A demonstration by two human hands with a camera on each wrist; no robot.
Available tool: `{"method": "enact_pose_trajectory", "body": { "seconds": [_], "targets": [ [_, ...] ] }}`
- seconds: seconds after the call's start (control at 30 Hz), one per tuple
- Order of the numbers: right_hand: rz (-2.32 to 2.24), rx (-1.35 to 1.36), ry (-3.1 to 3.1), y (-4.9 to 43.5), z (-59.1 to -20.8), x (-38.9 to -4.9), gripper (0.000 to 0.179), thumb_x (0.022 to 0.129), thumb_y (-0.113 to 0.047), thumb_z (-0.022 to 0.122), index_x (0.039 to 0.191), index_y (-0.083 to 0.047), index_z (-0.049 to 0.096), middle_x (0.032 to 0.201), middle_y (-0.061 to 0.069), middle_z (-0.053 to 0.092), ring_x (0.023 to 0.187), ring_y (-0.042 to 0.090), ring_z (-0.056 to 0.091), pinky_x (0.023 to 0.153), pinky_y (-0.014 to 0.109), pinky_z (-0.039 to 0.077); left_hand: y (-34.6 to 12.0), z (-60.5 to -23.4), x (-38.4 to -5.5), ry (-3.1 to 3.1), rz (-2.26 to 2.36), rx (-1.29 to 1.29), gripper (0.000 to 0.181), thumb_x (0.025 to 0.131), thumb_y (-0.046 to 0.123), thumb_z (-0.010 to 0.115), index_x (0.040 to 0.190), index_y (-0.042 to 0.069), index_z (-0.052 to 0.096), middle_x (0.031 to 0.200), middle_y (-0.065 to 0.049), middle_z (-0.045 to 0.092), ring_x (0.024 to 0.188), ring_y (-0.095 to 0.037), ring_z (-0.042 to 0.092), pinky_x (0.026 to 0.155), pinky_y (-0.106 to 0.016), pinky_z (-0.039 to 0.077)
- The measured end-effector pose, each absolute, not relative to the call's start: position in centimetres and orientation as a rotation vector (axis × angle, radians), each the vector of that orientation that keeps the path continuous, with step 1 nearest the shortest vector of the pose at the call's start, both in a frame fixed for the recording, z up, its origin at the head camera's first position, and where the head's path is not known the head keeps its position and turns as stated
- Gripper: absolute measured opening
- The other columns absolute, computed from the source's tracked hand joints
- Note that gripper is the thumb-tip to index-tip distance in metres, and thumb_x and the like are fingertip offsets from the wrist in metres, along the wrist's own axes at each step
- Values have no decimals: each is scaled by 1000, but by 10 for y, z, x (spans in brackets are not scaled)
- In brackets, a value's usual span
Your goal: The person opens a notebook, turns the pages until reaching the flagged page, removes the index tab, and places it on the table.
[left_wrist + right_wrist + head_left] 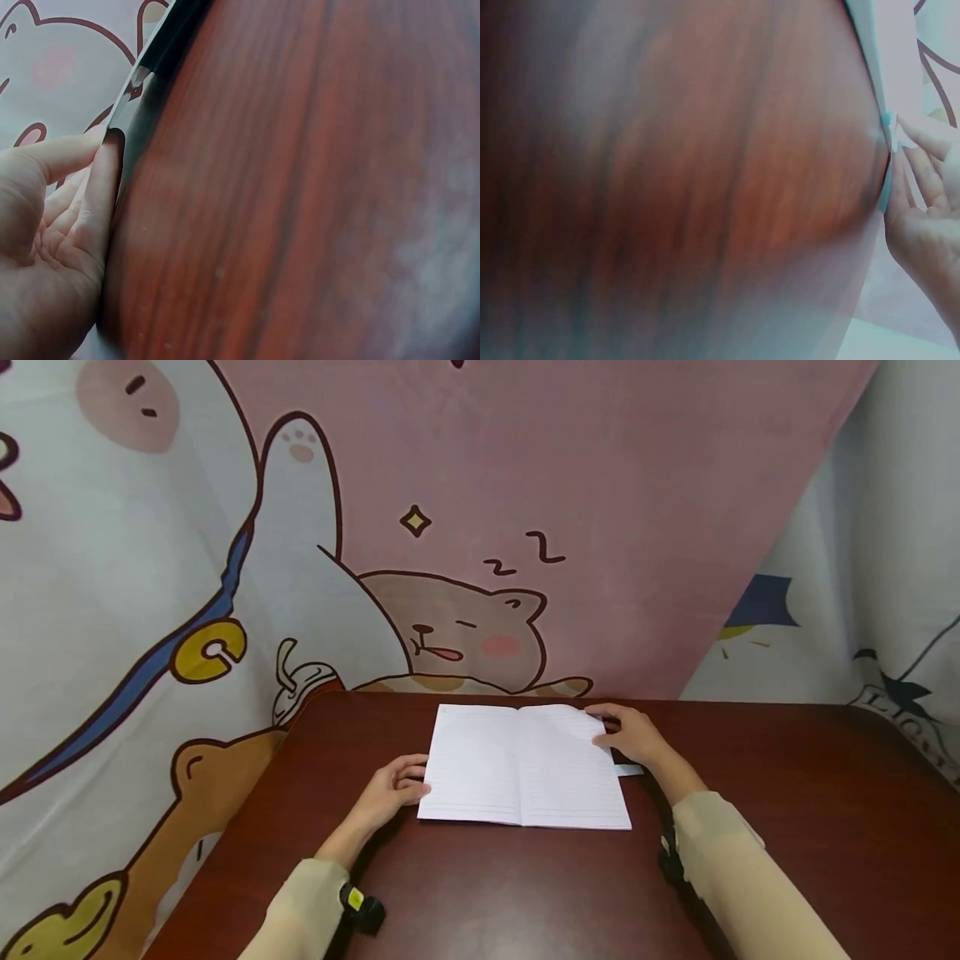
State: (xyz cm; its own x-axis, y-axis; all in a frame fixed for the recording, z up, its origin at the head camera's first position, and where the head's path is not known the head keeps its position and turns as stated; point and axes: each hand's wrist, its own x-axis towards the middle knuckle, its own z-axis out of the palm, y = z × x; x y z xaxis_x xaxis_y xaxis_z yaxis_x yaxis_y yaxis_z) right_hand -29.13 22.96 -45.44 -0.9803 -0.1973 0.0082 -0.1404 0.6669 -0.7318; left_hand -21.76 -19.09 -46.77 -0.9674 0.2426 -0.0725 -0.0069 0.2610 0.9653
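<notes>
An open notebook (480, 768) with white lined pages lies on the dark red-brown table. My left hand (390, 789) pinches its left edge between thumb and fingers; in the left wrist view, the left hand (64, 217) has the thumb above and a finger below that thin edge. At the upper right corner of the notebook, my right hand (633, 735) pinches the page edge, which bends slightly there. The right wrist view shows the right hand (926, 187) with fingertips together at the paper's edge. A pale strip (628, 770) sticks out from the right side of the notebook.
The table (780, 810) extends to both sides and in front of the notebook. Behind it hangs a cloth (637, 527) with cartoon animals, close to the table's back edge. Each wrist wears a small black device (363, 910).
</notes>
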Motion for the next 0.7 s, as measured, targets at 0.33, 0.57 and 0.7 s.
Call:
{"method": "enact_pose_trajectory", "body": {
  "seconds": [0.33,0.57,0.7],
  "targets": [
    [-1205,-259,2813,226,-454,-290,53,92,-5,69,142,-5,53,149,27,46,139,48,38,108,62,40,-192,-468,-216,2311,1791,213,53,93,4,67,142,-2,48,130,-28,59,101,-17,64,80,-25,58],
    [-1186,-306,2845,223,-453,-290,51,90,-1,69,139,-1,54,143,29,48,133,48,44,107,60,42,-192,-469,-215,2324,1798,203,52,92,2,67,141,-2,49,127,-27,60,96,-12,64,79,-25,59],
    [-1180,-297,2855,223,-454,-291,52,89,-3,70,139,0,54,131,28,53,123,45,50,102,58,46,-192,-468,-216,2305,1807,230,53,93,2,67,142,-4,47,129,-30,58,98,-15,64,80,-25,58]
  ]
}}
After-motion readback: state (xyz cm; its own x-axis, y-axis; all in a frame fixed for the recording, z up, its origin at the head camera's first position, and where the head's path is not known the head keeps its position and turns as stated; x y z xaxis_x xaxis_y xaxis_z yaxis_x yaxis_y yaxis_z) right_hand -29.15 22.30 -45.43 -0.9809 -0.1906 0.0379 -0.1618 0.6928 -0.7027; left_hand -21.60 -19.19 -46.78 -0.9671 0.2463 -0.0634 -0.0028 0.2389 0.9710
